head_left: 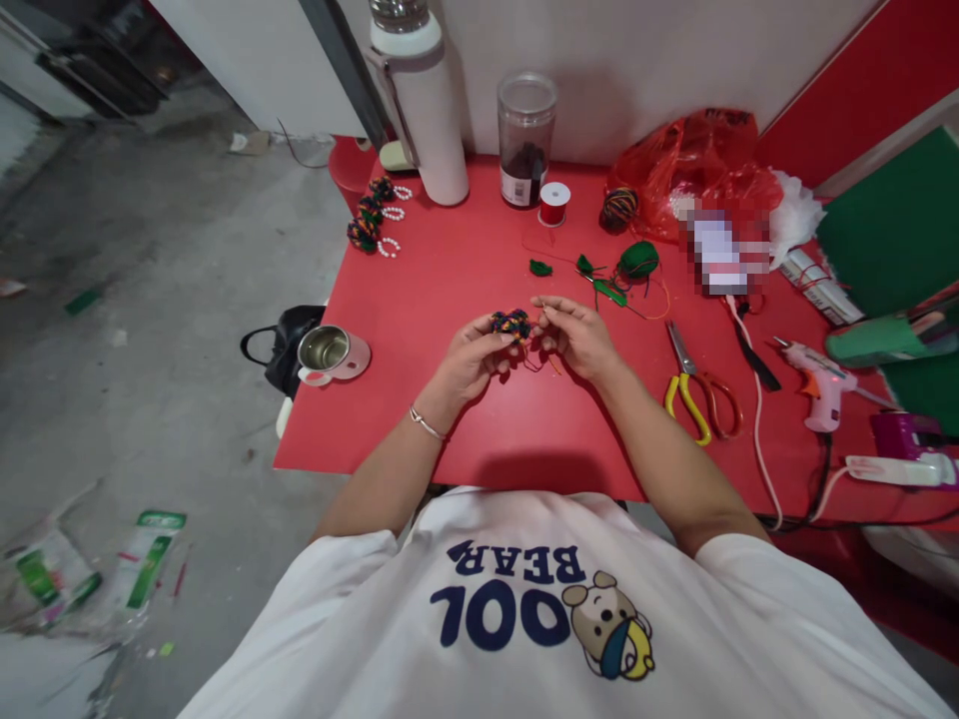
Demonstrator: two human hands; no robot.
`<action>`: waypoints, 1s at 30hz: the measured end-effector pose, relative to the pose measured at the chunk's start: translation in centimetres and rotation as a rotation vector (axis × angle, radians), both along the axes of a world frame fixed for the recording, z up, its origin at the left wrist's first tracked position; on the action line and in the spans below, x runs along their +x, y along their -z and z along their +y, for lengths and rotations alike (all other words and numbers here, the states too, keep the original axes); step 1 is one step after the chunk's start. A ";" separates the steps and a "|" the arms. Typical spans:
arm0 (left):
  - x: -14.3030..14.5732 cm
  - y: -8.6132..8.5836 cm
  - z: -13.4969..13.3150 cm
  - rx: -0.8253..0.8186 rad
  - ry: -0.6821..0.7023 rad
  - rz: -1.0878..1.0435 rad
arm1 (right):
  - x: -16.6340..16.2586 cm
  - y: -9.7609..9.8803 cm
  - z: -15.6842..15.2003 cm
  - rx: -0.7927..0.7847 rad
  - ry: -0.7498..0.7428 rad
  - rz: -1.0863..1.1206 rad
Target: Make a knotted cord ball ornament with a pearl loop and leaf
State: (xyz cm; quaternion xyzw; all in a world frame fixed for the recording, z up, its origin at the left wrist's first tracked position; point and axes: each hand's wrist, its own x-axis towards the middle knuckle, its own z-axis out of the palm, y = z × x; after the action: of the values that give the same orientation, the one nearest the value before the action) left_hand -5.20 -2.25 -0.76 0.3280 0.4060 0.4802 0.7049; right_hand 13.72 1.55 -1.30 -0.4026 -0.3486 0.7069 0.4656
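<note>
A small knotted piece of multicoloured yarn work [510, 325], in dark green, orange and blue, is pinched in my left hand [474, 358] above the red table. Just to its right, my right hand [578, 338] is closed with thumb and forefinger together. Something thin and pale shows at those fingertips, too small to name for sure. Loose strands of yarn [533, 361] hang under the piece between both hands. Beyond them lie a small green yarn piece [540, 268], a green ball of yarn [638, 260] and a green-handled tool [610, 292].
Scissors [687, 379] and a pink glue gun [820, 382] with cords lie right. A mug [334, 354] stands near the left edge. Behind are a white bottle [431, 110], clear cup [526, 135], ribbon spool [554, 204], red bag [689, 165] and beaded yarn pieces [370, 215].
</note>
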 end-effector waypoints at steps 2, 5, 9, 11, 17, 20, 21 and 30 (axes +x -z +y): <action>-0.2 0.0 0.0 0.010 -0.006 -0.020 | 0.1 0.1 0.1 0.008 0.027 0.015; -0.4 0.0 0.0 0.049 0.012 -0.030 | 0.4 0.2 0.3 0.033 0.070 0.024; -0.5 0.3 0.1 0.136 0.055 0.026 | 0.8 -0.2 0.5 0.067 0.125 0.062; -0.3 0.6 0.1 0.200 0.044 0.121 | 0.9 -0.6 0.5 0.065 0.138 0.083; 0.6 1.5 0.1 0.593 -0.067 0.616 | 0.8 -1.2 0.4 0.061 0.149 0.076; 0.6 1.9 -0.1 0.685 0.000 0.712 | 0.8 -1.1 0.3 0.096 0.128 0.057; 0.5 2.1 -0.2 0.689 0.029 0.718 | 0.8 -1.0 0.3 0.107 0.116 0.047; -1.0 3.2 1.1 0.822 -0.036 0.917 | 0.7 -0.7 -0.1 0.139 0.006 0.051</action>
State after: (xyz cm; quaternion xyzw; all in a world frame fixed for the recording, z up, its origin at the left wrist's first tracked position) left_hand -6.22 -1.16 -4.01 0.7392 0.4549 0.4193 0.2661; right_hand 14.39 1.50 -0.57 -0.3519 -0.3838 0.6896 0.5032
